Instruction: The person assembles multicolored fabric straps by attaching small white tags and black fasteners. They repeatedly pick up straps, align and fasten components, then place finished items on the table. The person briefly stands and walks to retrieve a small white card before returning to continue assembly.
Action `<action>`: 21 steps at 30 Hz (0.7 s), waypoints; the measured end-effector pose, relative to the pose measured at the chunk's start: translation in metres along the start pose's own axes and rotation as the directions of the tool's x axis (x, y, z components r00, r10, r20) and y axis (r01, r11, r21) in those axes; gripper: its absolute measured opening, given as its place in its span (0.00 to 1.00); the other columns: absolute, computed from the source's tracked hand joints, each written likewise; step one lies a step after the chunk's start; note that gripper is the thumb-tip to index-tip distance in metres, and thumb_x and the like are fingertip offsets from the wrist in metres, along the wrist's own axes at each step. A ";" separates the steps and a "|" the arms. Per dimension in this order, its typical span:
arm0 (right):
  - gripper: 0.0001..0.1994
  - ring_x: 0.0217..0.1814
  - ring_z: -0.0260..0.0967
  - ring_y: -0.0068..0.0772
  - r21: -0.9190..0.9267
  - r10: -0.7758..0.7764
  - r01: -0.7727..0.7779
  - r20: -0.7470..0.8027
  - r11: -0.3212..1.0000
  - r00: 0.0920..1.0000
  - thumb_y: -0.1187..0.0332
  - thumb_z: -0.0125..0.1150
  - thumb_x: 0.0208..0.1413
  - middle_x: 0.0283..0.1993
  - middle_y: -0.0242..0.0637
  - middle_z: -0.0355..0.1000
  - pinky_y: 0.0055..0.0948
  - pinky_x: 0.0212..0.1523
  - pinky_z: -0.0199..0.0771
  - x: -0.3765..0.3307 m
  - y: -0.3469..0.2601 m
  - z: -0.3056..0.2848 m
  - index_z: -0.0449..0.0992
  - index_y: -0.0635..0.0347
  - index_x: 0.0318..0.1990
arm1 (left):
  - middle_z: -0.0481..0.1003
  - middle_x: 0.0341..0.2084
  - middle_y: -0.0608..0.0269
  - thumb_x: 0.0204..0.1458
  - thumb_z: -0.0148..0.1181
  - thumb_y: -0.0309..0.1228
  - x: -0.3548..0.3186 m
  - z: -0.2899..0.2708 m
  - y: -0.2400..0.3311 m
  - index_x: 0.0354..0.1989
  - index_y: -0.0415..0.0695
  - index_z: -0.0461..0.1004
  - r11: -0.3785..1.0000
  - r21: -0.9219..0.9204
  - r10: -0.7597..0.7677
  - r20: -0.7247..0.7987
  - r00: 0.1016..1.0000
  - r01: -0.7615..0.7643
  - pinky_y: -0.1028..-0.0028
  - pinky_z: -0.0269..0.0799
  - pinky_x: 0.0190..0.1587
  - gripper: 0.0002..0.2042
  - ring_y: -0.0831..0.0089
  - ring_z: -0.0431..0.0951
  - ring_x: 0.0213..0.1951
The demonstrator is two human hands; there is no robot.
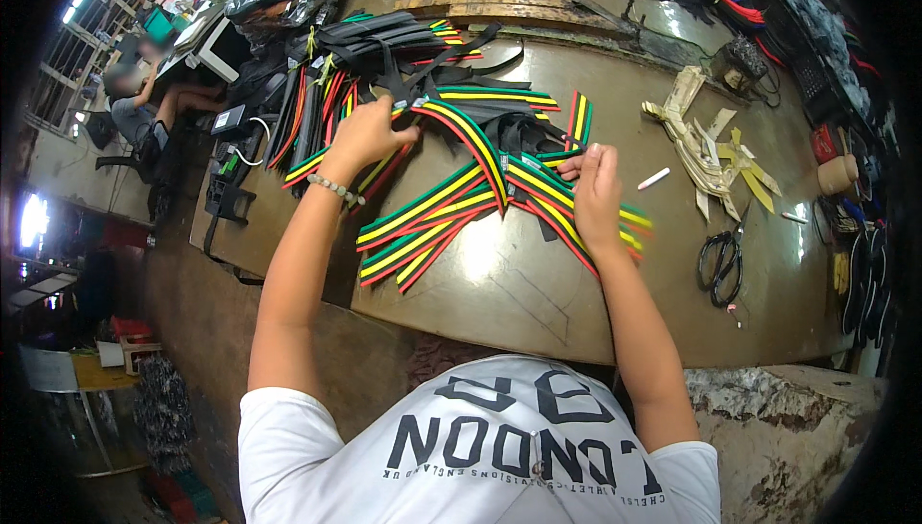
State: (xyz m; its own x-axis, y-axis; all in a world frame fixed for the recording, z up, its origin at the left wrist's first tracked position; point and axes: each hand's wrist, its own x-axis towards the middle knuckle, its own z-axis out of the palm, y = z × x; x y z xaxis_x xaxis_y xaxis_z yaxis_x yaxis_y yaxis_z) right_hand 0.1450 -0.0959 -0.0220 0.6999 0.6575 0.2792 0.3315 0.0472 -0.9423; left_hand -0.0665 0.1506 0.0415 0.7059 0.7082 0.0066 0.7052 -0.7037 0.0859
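Note:
My left hand [368, 132] pinches the upper end of a curved strap striped red, yellow and green [468, 138]. A bead bracelet sits on that wrist. My right hand [596, 186] presses on a fan of the same striped straps [437, 221] spread over the brown worktable [538, 298], its fingers closed on the end of one strap near the black strap pieces [523, 130].
A heap of black and striped straps [370, 48] lies at the back left. Black scissors [722, 260], a white chalk stick [654, 178] and pale cut scraps [706, 145] lie to the right. A seated person [144, 92] is far left. Sandal soles [864, 274] line the right edge.

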 end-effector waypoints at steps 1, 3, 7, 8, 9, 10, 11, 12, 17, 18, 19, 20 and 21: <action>0.16 0.28 0.69 0.24 -0.008 -0.032 0.032 0.012 0.999 0.999 0.60 0.36 0.70 0.28 0.39 0.73 0.24 0.31 0.69 0.000 0.000 -0.001 0.62 0.63 0.36 | 0.75 0.34 0.39 0.47 0.62 0.43 0.003 -0.004 -0.001 0.43 0.36 0.68 1.000 -0.009 0.007 -0.044 0.999 -0.007 0.55 0.71 0.42 0.23 0.45 0.76 0.39; 0.17 0.29 0.72 0.33 0.016 0.022 -0.022 -0.019 1.000 1.000 0.59 0.36 0.69 0.27 0.42 0.73 0.33 0.33 0.71 0.001 0.001 -0.001 0.61 0.64 0.35 | 0.74 0.33 0.38 0.53 0.58 0.41 0.011 -0.015 -0.006 0.38 0.36 0.66 1.000 0.008 0.004 -0.066 0.998 -0.003 0.53 0.69 0.40 0.18 0.43 0.75 0.40; 0.17 0.28 0.71 0.31 0.079 0.076 -0.073 -0.033 0.994 0.997 0.58 0.35 0.69 0.26 0.41 0.72 0.31 0.32 0.71 0.004 0.001 -0.001 0.61 0.64 0.36 | 0.74 0.33 0.35 0.55 0.54 0.42 0.030 -0.054 -0.019 0.39 0.34 0.65 0.987 -0.162 -0.047 -0.141 0.989 0.024 0.53 0.69 0.40 0.19 0.41 0.75 0.39; 0.17 0.27 0.71 0.30 0.082 0.098 -0.095 -0.038 0.992 0.994 0.58 0.35 0.69 0.26 0.40 0.72 0.30 0.31 0.71 0.004 0.001 -0.002 0.61 0.64 0.36 | 0.74 0.33 0.33 0.57 0.51 0.41 0.031 -0.065 -0.022 0.39 0.33 0.64 0.983 -0.182 -0.078 -0.201 0.976 0.041 0.54 0.69 0.41 0.19 0.40 0.75 0.39; 0.17 0.27 0.70 0.29 0.121 0.108 -0.102 -0.045 0.987 0.993 0.58 0.35 0.69 0.27 0.40 0.71 0.28 0.30 0.71 0.005 0.001 -0.002 0.61 0.64 0.37 | 0.74 0.32 0.33 0.56 0.51 0.41 0.034 -0.077 -0.024 0.38 0.32 0.64 0.978 -0.207 -0.045 -0.283 0.958 -0.015 0.55 0.70 0.41 0.19 0.41 0.75 0.39; 0.17 0.26 0.70 0.28 0.153 0.131 -0.122 -0.052 0.981 0.990 0.58 0.35 0.69 0.27 0.40 0.71 0.27 0.29 0.71 0.005 0.000 -0.003 0.61 0.64 0.37 | 0.74 0.32 0.34 0.56 0.51 0.42 0.036 -0.089 -0.026 0.39 0.32 0.63 0.970 -0.240 -0.045 -0.296 0.954 -0.028 0.56 0.70 0.41 0.20 0.41 0.75 0.39; 0.17 0.26 0.70 0.27 0.187 0.156 -0.144 -0.053 0.972 0.986 0.58 0.34 0.69 0.27 0.40 0.71 0.26 0.28 0.71 0.005 0.000 -0.004 0.61 0.64 0.37 | 0.74 0.32 0.34 0.56 0.51 0.43 0.038 -0.103 -0.028 0.39 0.32 0.63 0.961 -0.271 -0.035 -0.324 0.946 -0.057 0.57 0.70 0.41 0.21 0.42 0.76 0.39; 0.17 0.25 0.70 0.27 0.197 0.166 -0.151 -0.063 0.969 0.984 0.57 0.34 0.69 0.27 0.40 0.71 0.25 0.27 0.71 0.005 -0.001 -0.004 0.61 0.64 0.37 | 0.74 0.31 0.35 0.57 0.51 0.44 0.040 -0.115 -0.030 0.40 0.32 0.64 0.957 -0.287 -0.069 -0.361 0.930 -0.040 0.58 0.70 0.41 0.21 0.44 0.76 0.38; 0.18 0.22 0.69 0.27 0.246 0.188 -0.160 -0.096 0.956 0.978 0.56 0.34 0.69 0.28 0.42 0.71 0.24 0.24 0.73 0.006 -0.004 -0.004 0.60 0.64 0.38 | 0.75 0.28 0.41 0.59 0.49 0.46 0.055 -0.177 -0.045 0.38 0.34 0.66 0.936 -0.315 -0.029 -0.508 0.861 -0.154 0.59 0.69 0.38 0.21 0.47 0.76 0.33; 0.18 0.22 0.70 0.27 0.253 0.187 -0.156 -0.101 0.955 0.977 0.56 0.34 0.69 0.28 0.42 0.70 0.24 0.24 0.73 0.006 -0.004 -0.004 0.60 0.64 0.38 | 0.75 0.28 0.40 0.59 0.49 0.46 0.057 -0.180 -0.048 0.38 0.35 0.66 0.950 -0.272 -0.018 -0.534 0.846 -0.151 0.58 0.69 0.38 0.21 0.45 0.76 0.34; 0.18 0.22 0.70 0.27 0.257 0.193 -0.161 -0.103 0.953 0.976 0.56 0.34 0.69 0.28 0.42 0.70 0.24 0.24 0.73 0.006 -0.004 -0.004 0.60 0.64 0.38 | 0.75 0.28 0.40 0.59 0.49 0.46 0.059 -0.179 -0.049 0.39 0.35 0.65 0.962 -0.229 -0.007 -0.559 0.829 -0.146 0.58 0.69 0.38 0.20 0.43 0.76 0.34; 0.18 0.22 0.70 0.27 0.261 0.199 -0.166 -0.103 0.951 0.975 0.56 0.34 0.69 0.28 0.42 0.70 0.24 0.24 0.73 0.006 -0.004 -0.004 0.60 0.64 0.38 | 0.75 0.29 0.38 0.58 0.50 0.45 0.057 -0.169 -0.050 0.39 0.35 0.65 0.973 -0.218 -0.061 -0.561 0.825 -0.076 0.56 0.69 0.38 0.20 0.41 0.75 0.36; 0.18 0.22 0.70 0.27 0.259 0.206 -0.175 -0.098 0.950 0.974 0.56 0.34 0.69 0.28 0.42 0.70 0.24 0.24 0.73 0.006 -0.004 -0.004 0.60 0.64 0.38 | 0.75 0.30 0.36 0.58 0.50 0.44 0.054 -0.157 -0.051 0.40 0.36 0.64 0.983 -0.177 -0.064 -0.594 0.802 -0.053 0.54 0.69 0.38 0.19 0.39 0.75 0.38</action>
State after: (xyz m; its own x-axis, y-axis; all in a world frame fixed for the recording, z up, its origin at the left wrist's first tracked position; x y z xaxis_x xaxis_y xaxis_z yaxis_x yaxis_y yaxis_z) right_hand 0.1509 -0.0954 -0.0159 0.8117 0.5762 0.0956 0.0284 0.1246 -0.9918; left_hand -0.0743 0.2334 0.1943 0.4820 0.6461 0.5919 0.6444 -0.7191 0.2602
